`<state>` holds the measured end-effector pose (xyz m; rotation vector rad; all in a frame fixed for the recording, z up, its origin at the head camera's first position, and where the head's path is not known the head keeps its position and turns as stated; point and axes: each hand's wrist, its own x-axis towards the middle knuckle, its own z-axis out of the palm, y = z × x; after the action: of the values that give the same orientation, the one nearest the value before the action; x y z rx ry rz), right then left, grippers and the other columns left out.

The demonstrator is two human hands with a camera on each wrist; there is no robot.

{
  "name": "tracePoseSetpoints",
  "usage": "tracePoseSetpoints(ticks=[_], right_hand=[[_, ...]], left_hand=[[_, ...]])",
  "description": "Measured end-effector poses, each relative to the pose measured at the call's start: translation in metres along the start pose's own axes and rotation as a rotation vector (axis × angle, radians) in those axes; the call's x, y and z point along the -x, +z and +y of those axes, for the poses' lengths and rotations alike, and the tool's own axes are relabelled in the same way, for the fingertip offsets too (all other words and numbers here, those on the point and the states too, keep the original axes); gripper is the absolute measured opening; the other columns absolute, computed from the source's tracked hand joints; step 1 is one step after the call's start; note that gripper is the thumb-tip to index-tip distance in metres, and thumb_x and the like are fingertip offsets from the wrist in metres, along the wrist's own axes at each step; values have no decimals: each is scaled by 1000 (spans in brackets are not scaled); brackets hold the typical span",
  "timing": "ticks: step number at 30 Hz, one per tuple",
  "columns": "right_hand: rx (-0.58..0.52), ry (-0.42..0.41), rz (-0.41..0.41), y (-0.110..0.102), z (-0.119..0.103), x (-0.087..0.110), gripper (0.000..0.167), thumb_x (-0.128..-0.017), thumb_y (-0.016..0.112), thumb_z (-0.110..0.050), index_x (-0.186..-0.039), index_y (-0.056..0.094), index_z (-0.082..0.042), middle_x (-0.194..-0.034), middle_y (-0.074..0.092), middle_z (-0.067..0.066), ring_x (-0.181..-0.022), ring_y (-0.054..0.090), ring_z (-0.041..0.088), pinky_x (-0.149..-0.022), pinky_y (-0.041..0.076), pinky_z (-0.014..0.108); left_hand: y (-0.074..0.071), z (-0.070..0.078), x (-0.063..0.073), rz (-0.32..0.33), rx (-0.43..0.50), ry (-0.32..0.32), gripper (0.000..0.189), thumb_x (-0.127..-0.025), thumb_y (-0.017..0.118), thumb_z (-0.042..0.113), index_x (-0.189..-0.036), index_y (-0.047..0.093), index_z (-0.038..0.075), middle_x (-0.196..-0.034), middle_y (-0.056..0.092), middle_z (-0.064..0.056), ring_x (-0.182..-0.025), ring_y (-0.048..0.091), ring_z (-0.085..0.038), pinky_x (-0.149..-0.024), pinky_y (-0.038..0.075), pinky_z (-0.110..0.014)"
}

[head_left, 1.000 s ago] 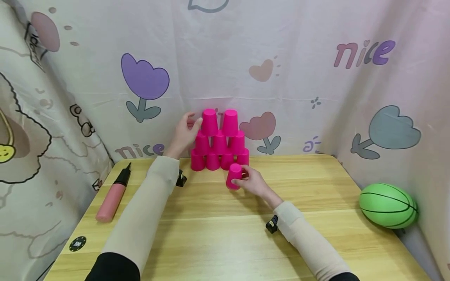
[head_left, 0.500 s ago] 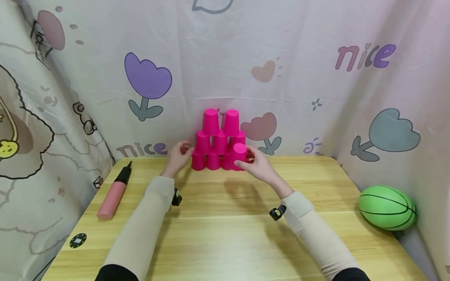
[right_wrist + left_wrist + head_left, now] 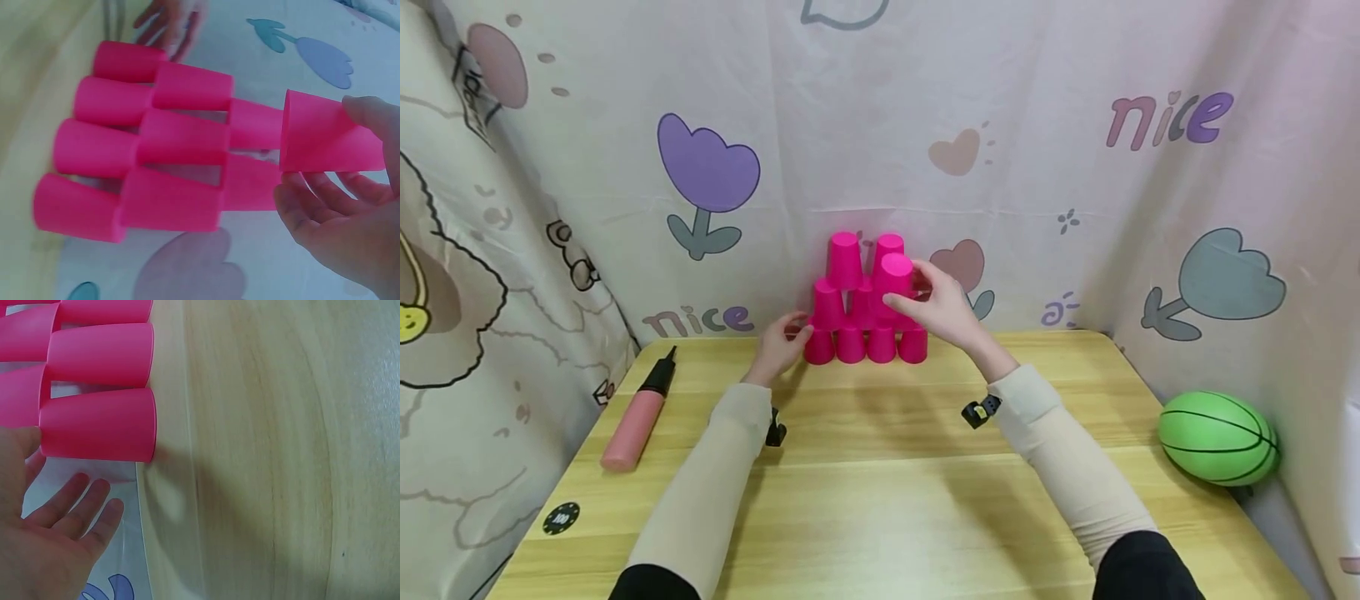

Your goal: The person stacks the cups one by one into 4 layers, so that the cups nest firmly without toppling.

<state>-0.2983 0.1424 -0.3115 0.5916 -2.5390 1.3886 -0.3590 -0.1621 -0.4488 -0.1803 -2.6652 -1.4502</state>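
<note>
Inverted bright pink cups (image 3: 851, 347) stand stacked in three rows against the curtain, with two cups in the top row. Another pink cup (image 3: 895, 275) is pinched between the thumb and fingers of my right hand (image 3: 947, 307), raised in front of the stack's right side. In the right wrist view this held cup (image 3: 322, 134) is off the stack, near the top row. My left hand (image 3: 777, 347) is at the stack's lower left, fingers loosely spread. The left wrist view has its thumb at the edge of the bottom corner cup (image 3: 100, 425); whether it touches is unclear.
On the wooden table (image 3: 865, 500), a pink hand pump (image 3: 638, 417) lies at the left, with a black round chip (image 3: 561, 518) nearer the front. A green ball (image 3: 1219, 437) sits at the right edge. Behind the stack hangs a printed curtain (image 3: 850, 125).
My right hand has lifted the cup from near the tabletop up toward the top row. My left hand has come down from the top row to the stack's lower left.
</note>
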Motion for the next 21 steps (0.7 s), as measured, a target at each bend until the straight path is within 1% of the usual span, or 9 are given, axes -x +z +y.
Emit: tracePoseSetpoints(ticks=[5,9,11,15,17,21], right_hand=[[-18,-32,10,-5,-22,-18,58,-93,79,-37,-144,58,-18,-126,70,2,-115,66,21,-98,57,43],[-47,-60,20,-9,-36,-35,56,-94,78,-38,-144,59,-21,-128,69,2,-115,65,20,-97,58,42],[-69,-52,20,-11,-40,-45,56,-94,77,-38,-145,58,-22,-131,68,2,-116,64,21,-97,58,42],[-103,-4,31,-13,-45,-61,57,-95,76,-38,-146,57,-22,-136,64,4,-122,61,22,-101,57,40],[-94,11,44,-13,-46,-68,58,-95,76,-39,-147,56,-22,-138,64,4,-124,61,22,-103,56,40],[-42,26,64,-10,-47,-82,59,-96,74,-39,-149,55,-20,-140,64,5,-123,62,23,-103,57,39]], left_hand=[[1,-2,1,-1,-9,-16,47,-109,58,30,-152,54,11,-143,62,-25,-131,60,-44,-112,52,-56],[1,-4,0,-4,-27,-18,47,-108,58,31,-150,55,12,-139,64,-25,-129,60,-43,-111,52,-56],[1,-4,-1,-8,-37,-18,47,-108,58,32,-151,55,12,-138,65,-25,-128,61,-42,-110,51,-56],[1,-3,-2,-14,-48,-19,48,-108,58,33,-151,55,12,-135,66,-24,-125,61,-40,-110,51,-55],[1,-2,-2,-12,-49,-18,48,-108,58,33,-151,55,12,-134,66,-24,-125,61,-40,-109,52,-55],[1,-3,-2,-3,-49,-22,47,-107,58,33,-150,56,13,-134,67,-24,-125,62,-39,-110,51,-55]])
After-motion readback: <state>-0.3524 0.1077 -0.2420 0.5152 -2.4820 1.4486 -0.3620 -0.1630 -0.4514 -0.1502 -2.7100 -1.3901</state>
